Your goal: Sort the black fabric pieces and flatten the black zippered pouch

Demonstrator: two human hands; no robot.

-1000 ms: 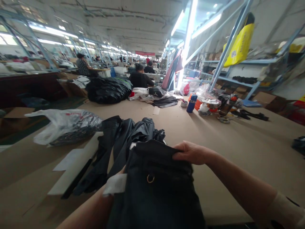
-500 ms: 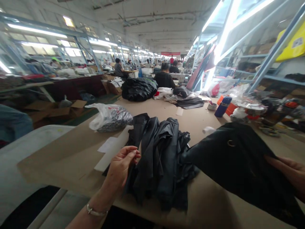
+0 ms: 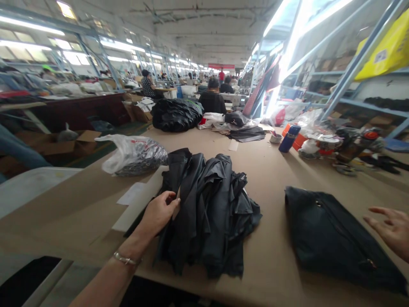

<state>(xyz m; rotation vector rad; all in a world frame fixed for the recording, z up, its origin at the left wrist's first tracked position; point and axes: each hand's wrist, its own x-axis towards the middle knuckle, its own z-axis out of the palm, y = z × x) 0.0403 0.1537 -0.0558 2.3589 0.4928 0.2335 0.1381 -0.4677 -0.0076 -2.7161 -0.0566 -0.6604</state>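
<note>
- The left hand point(image 3: 159, 212) rested on the near left edge of the pile of black fabric pieces point(image 3: 209, 207), its fingertips drawn together and pinching that edge; a thin bracelet point(image 3: 125, 259) sat on the wrist.
- The pile lay crumpled on the brown table point(image 3: 265, 170), in the middle of the near side.
- White paper sheets point(image 3: 137, 200) lay flat just left of the pile, partly tucked under it.
- A clear plastic bag point(image 3: 132, 155) with dark contents sat beyond the sheets, to the far left of the pile.
- A single black fabric piece point(image 3: 335, 236) with a small metal ring lay flat to the right of the pile, apart from it.
- The right hand point(image 3: 391, 230) hovered just right of that single piece, fingers spread and holding nothing.
- A blue bottle point(image 3: 288, 138) stood well beyond the pile, to the far right.
- A large black bag point(image 3: 175, 115) sat far beyond the pile, a seated person point(image 3: 212, 100) beside it.
</note>
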